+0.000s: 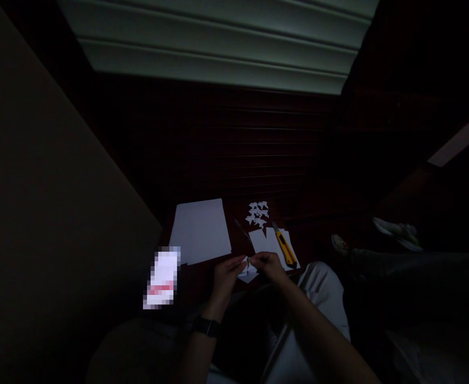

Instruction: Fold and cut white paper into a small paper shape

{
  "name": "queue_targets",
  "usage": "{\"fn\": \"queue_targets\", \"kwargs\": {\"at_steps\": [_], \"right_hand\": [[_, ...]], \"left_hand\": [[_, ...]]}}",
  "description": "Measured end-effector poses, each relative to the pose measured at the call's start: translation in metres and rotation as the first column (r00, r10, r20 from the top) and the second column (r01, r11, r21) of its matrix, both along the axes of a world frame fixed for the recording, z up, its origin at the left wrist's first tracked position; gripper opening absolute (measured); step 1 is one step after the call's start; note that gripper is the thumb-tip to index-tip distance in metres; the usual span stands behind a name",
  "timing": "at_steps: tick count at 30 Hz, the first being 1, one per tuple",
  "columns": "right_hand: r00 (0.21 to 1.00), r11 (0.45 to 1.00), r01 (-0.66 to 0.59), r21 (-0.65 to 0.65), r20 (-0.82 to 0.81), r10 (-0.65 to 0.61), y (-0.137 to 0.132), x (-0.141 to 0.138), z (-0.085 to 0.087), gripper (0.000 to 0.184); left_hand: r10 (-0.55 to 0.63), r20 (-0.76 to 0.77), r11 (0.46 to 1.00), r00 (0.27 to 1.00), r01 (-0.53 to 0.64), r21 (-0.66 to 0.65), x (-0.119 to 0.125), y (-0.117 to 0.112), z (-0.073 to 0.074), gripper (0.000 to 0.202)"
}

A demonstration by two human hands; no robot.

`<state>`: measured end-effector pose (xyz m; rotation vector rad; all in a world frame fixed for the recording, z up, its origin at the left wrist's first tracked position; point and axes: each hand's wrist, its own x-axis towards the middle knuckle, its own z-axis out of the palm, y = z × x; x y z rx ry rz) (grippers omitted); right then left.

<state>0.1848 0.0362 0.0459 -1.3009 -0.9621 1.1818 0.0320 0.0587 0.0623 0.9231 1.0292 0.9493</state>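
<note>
A small folded piece of white paper (248, 275) is held between my two hands at the table's near edge. My left hand (227, 269) pinches its left side, and my right hand (269, 265) pinches its right side. Just beyond my right hand, a yellow utility knife (285, 247) lies on cut white paper pieces (272, 237). Farther back sits a cluster of small folded paper shapes (257, 212). A thin dark tool (242, 228), too dim to identify, lies left of the cut pieces.
A stack of white sheets (202, 232) covers the table's left part. A pixelated bright patch (162, 278) shows at its near left corner. Slatted panelling (218, 138) rises behind the table, and a wall stands at left. Another person's legs and shoes (396, 233) are at right.
</note>
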Motion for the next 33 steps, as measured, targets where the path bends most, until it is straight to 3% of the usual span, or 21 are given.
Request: {"fn": "queue_targets", "kwargs": {"at_steps": [10, 18, 24, 33], "right_hand": [[0.981, 0.992, 0.073, 0.102, 0.174, -0.09, 0.0, -0.008, 0.01, 0.024], [0.979, 0.991, 0.077, 0.107, 0.179, -0.095, 0.002, -0.01, 0.015, 0.022], [0.979, 0.99, 0.092, 0.106, 0.173, -0.11, 0.002, -0.012, 0.014, 0.023], [0.982, 0.991, 0.103, 0.087, 0.15, -0.115, 0.004, -0.01, 0.009, 0.02]], "left_hand": [[0.012, 0.012, 1.0, 1.0, -0.012, 0.02, 0.006, -0.004, 0.014, 0.038], [0.013, -0.009, 0.992, 1.0, -0.012, 0.125, 0.008, -0.002, 0.005, 0.039], [0.034, -0.027, 0.989, 0.999, -0.03, 0.148, 0.009, -0.002, 0.007, 0.036], [0.014, -0.222, 0.946, 0.975, 0.059, 0.318, 0.006, -0.004, 0.009, 0.032]]}}
